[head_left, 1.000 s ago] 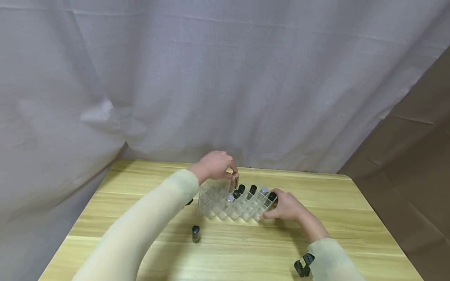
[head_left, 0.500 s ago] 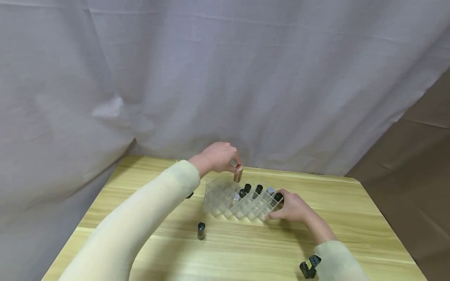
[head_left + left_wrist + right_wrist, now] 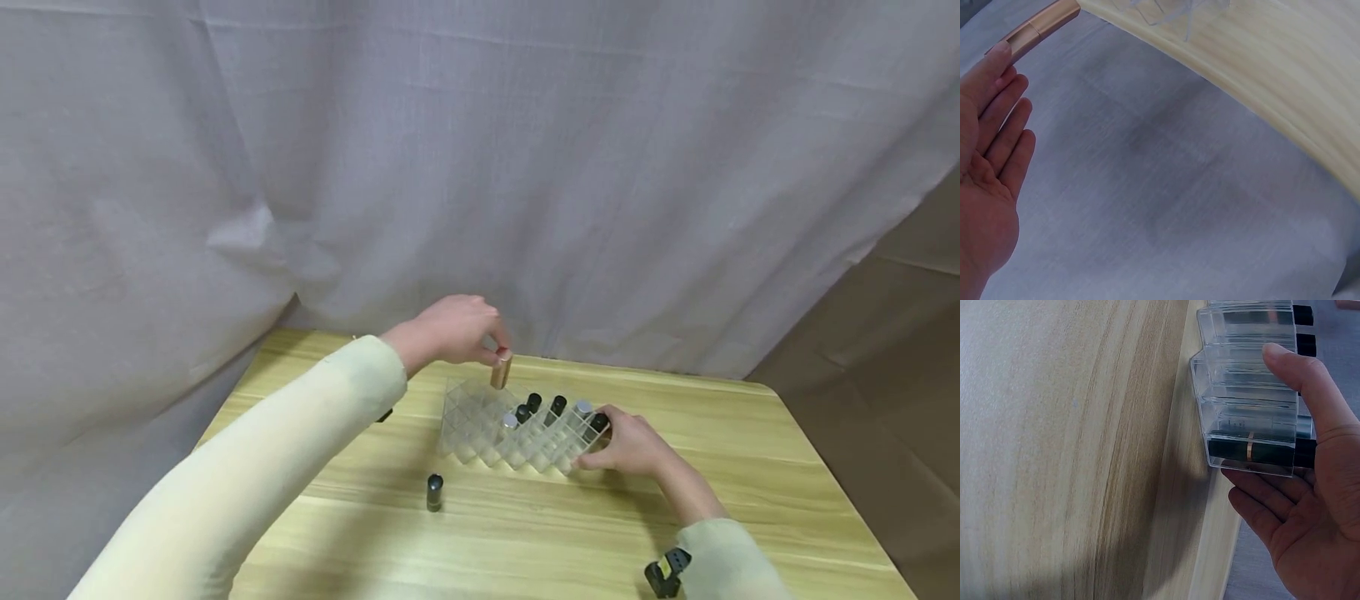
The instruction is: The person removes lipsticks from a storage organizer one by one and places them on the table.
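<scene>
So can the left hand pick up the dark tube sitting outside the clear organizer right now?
Probably not yet: the left hand pinches a copper tube near the clear organizer and would likely need to release it first. The dark tube itself looks unobstructed on the table.

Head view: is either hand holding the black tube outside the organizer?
No, the black tube sits untouched; the left hand pinches a copper tube and the right hand grips the organizer.

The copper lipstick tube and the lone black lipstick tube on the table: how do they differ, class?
Colour: the copper lipstick tube is pinkish gold; the black lipstick tube is dark.
Support: the left hand pinches the copper one aloft; the black one rests on the table, untouched.
Both are slim tubes.
</scene>
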The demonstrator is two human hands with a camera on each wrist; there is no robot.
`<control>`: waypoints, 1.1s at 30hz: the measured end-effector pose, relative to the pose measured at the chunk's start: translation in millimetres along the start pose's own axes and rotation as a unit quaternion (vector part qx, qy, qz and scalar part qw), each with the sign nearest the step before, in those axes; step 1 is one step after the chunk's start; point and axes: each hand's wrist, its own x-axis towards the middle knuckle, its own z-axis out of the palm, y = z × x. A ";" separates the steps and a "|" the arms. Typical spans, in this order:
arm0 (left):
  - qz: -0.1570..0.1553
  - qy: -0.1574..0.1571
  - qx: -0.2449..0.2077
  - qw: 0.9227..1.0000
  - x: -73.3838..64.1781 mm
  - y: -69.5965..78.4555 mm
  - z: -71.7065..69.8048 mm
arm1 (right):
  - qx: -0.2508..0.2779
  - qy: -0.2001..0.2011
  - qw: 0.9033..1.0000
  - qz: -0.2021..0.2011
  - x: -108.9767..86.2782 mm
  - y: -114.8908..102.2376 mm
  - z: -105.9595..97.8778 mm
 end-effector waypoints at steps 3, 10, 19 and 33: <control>0.005 0.004 0.003 1.000 -7.4 1.3 -2.0 | 0.000 0.000 1.000 0.000 -0.4 0.2 1.0; 0.013 0.016 0.010 1.000 -26.0 3.5 -0.3 | -0.004 0.006 1.000 -0.005 0.8 4.1 2.2; 0.039 0.027 0.003 0.999 -48.0 12.7 9.0 | -0.012 0.009 1.000 -0.009 0.1 8.0 2.2; 0.065 0.045 0.000 0.997 -68.0 25.4 26.0 | -0.005 0.009 1.000 -0.011 1.5 7.5 0.7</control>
